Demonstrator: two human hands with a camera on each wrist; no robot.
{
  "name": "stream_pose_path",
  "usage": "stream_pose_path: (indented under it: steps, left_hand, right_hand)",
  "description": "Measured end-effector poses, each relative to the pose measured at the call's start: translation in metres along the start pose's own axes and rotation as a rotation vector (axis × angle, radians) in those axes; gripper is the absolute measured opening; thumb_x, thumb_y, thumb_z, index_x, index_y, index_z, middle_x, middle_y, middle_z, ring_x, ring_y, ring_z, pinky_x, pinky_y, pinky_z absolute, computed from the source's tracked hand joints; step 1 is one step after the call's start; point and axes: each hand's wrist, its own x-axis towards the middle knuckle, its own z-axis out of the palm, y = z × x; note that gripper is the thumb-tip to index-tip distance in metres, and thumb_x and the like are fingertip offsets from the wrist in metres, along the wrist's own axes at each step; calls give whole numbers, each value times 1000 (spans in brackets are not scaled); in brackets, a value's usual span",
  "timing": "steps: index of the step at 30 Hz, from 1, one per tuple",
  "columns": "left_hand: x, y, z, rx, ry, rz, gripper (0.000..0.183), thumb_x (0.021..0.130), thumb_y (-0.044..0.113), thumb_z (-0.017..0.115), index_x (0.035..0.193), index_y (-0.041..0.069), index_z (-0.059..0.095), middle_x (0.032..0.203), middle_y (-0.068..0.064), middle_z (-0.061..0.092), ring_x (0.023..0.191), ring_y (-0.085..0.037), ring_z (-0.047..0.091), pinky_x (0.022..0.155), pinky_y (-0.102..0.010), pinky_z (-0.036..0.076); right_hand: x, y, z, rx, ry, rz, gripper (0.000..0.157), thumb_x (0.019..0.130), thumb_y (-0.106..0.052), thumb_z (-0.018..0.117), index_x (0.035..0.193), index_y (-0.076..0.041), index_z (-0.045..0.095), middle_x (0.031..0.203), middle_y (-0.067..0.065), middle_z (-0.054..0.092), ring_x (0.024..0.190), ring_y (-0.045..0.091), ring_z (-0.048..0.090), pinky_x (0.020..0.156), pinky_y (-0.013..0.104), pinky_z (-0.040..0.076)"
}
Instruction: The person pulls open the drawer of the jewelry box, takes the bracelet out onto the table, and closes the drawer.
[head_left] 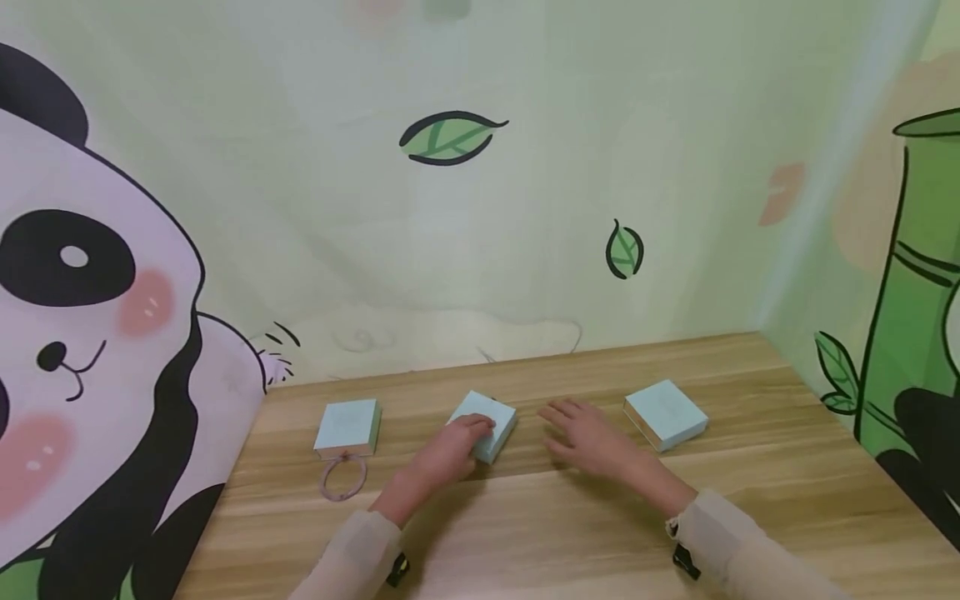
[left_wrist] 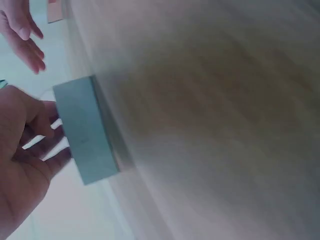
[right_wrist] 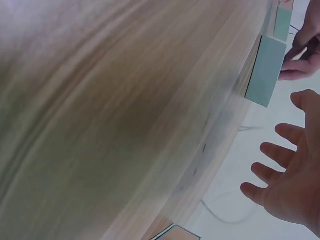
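Observation:
In the head view my left hand (head_left: 452,448) rests on top of the middle light-blue box (head_left: 491,427), its fingers lying over the lid. The left wrist view shows that box's side (left_wrist: 86,131) with my fingertips (left_wrist: 59,156) at its upper face. To the right of this box, my right hand (head_left: 588,437) is held apart from it with fingers spread, holding nothing. Another light-blue box (head_left: 666,412) sits beyond the right hand. A third blue box (head_left: 348,425) lies at the left, with a pale purple ring-shaped band (head_left: 342,478) in front, touching or close to it.
The boxes stand in a row on a wood-grain table (head_left: 525,533). Behind it rises a pale green wall (head_left: 337,208) printed with leaves and a large panda (head_left: 97,292). Green bamboo (head_left: 918,275) is printed at the right side.

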Motion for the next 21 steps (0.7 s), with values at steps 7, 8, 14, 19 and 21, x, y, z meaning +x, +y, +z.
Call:
stream_pose_path:
  steps: [7, 8, 14, 19, 21]
  left_hand:
    - [-1, 17, 4, 152, -21, -133, 35, 98, 30, 62, 125, 6, 62, 134, -15, 58, 123, -38, 54, 106, -53, 45]
    - [-2, 18, 5, 179, -30, -161, 42, 99, 37, 62, 129, 8, 61, 138, -15, 56, 126, -39, 52, 108, -55, 43]
    - [-4, 18, 10, 207, -42, -259, 62, 97, 54, 62, 139, 8, 53, 150, -17, 46, 135, -42, 43, 115, -60, 33]
    - [-3, 16, 14, 206, -51, -274, 63, 98, 53, 60, 141, 7, 53, 149, -19, 46, 134, -43, 43, 114, -58, 35]
    - [-2, 15, 15, 211, -60, -269, 59, 99, 47, 61, 141, 7, 53, 148, -20, 47, 134, -44, 44, 113, -57, 37]
  right_hand:
    - [-7, -3, 4, -64, 23, -51, 55, 99, -32, 64, 143, -1, 55, 144, 25, 54, 134, 47, 47, 113, 59, 37]
    - [-7, -4, 5, -76, 29, -64, 55, 98, -32, 65, 143, -1, 55, 144, 24, 54, 134, 47, 48, 112, 58, 38]
    - [-3, -8, 3, -83, 20, -73, 56, 98, -34, 65, 144, -4, 55, 144, 23, 55, 133, 46, 49, 111, 59, 40]
    - [0, -9, 2, -101, -2, -60, 57, 99, -36, 64, 146, -6, 54, 146, 22, 53, 134, 46, 48, 112, 58, 39]
    - [1, -9, 2, -98, -6, -58, 57, 99, -36, 64, 146, -6, 54, 146, 22, 53, 135, 45, 48, 112, 58, 38]
